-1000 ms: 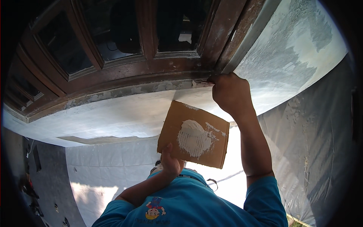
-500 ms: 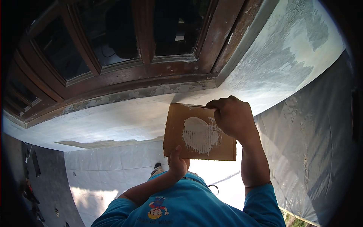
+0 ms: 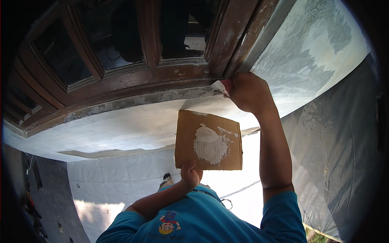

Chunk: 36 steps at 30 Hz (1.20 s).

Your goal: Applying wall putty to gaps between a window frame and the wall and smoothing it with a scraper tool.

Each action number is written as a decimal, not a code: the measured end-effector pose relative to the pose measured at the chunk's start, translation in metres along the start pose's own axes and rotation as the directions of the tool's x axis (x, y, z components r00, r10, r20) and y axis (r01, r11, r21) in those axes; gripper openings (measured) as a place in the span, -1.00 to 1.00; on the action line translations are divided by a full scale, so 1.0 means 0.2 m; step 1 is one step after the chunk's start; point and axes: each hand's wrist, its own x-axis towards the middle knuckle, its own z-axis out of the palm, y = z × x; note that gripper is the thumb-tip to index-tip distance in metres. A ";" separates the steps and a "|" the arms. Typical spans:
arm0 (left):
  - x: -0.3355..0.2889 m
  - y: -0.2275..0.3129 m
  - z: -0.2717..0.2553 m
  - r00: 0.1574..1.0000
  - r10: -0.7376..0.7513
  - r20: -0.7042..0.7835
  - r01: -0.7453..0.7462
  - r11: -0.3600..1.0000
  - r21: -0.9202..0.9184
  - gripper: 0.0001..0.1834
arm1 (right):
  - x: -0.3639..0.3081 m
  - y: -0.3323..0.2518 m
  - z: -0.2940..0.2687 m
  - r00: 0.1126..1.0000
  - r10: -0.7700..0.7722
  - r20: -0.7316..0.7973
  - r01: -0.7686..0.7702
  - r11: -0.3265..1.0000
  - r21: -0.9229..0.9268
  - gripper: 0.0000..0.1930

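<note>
A small flat-bladed filling knife with white paste on its blade [image 3: 221, 86] is at the right end of the narrow grey patchy ledge [image 3: 162, 95] under the window, near the corner; whether its edge truly touches there is hard to tell. The right hand [image 3: 249, 92] has its grip closed round the handle, fingers curled tight. For an even coat, a low blade angle and steady light pressure along the ledge would likely serve best — too steep an edge could scrape paste off or gouge it.

Below and nearer the body, the left hand [image 3: 190, 175] pinches the lower left edge of a brown square cardboard sheet [image 3: 186, 137], thumb on top, the other fingers mostly hidden beneath. A ridged mound of white paste [image 3: 211, 146] sits mid-sheet; holding the sheet level and close under the blade should make reloading short and catch drips.

Just above the ledge runs the dark brown wooden window frame [image 3: 121, 83] — a smear there would need wiping, so small loads seem wise. Under the ledge, the smooth whitish wall [image 3: 133, 121] deserves equal care.
</note>
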 end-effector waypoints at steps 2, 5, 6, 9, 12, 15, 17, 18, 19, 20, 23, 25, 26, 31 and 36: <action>-0.01 0.00 -0.01 1.000 -0.001 0.001 0.001 1.000 0.017 -0.41 | 0.03 0.02 0.01 0.999 -0.044 0.004 0.044 0.999 -0.005 -0.57; 0.00 -0.02 0.00 1.000 0.006 0.004 -0.006 1.000 0.029 -0.41 | 0.02 0.02 0.00 0.999 -0.023 0.033 0.024 0.999 -0.025 -0.58; 0.00 -0.01 0.00 1.000 0.024 -0.005 -0.024 0.999 0.029 -0.41 | 0.01 0.02 0.01 0.999 -0.025 0.034 0.025 1.000 -0.003 -0.65; 0.00 0.01 0.01 1.000 0.018 -0.002 -0.018 1.000 0.007 -0.41 | -0.05 0.01 0.06 0.998 -0.050 -0.047 0.052 0.998 0.041 -0.66; 0.00 0.00 0.02 0.999 0.043 -0.003 -0.043 0.997 0.059 -0.41 | -0.03 -0.03 0.05 0.994 -0.065 -0.086 0.070 0.996 0.055 -0.60; 0.01 0.01 0.03 0.998 0.060 0.007 -0.060 0.997 0.052 -0.40 | -0.01 -0.08 0.01 0.999 -0.047 -0.001 0.047 0.998 0.039 -0.67; 0.01 0.03 0.03 0.998 0.063 0.012 -0.063 0.997 0.047 -0.40 | 0.00 -0.08 0.01 0.999 -0.038 0.037 0.037 0.999 0.029 -0.71; 0.01 0.04 0.02 0.998 0.062 0.018 -0.063 0.997 0.040 -0.40 | -0.01 -0.05 0.01 0.998 -0.039 0.044 0.036 0.996 0.077 -0.72; 0.01 0.04 0.02 0.998 0.064 0.018 -0.065 0.997 0.041 -0.40 | -0.02 -0.02 0.01 0.998 -0.042 0.050 0.035 0.991 0.125 -0.73; 0.00 0.04 0.01 0.998 0.056 0.006 -0.056 0.997 0.044 -0.40 | -0.04 0.00 0.01 0.998 -0.044 0.049 0.038 0.991 0.127 -0.73; 0.00 0.08 0.01 0.998 0.055 -0.014 -0.054 0.997 0.062 -0.39 | -0.14 0.05 0.03 0.999 -0.033 -0.004 0.033 0.972 0.235 -0.72; -0.01 0.07 0.01 0.998 0.063 -0.027 -0.061 0.996 0.070 -0.38 | -0.14 0.12 0.00 1.000 -0.001 0.002 0.000 0.965 0.261 -0.73; -0.01 0.06 -0.01 0.998 0.056 -0.017 -0.055 0.997 0.051 -0.37 | -0.13 0.13 -0.02 0.999 0.040 0.007 -0.040 0.957 0.287 -0.73; 0.00 0.06 0.00 0.999 0.016 -0.034 -0.014 0.999 0.040 -0.36 | 0.05 0.02 -0.04 0.997 0.042 0.072 -0.048 0.995 0.083 -0.75; 0.00 0.04 0.01 1.000 0.021 -0.019 -0.021 1.000 0.001 -0.37 | 0.08 0.04 -0.03 0.985 0.003 0.172 -0.033 0.984 0.175 -0.75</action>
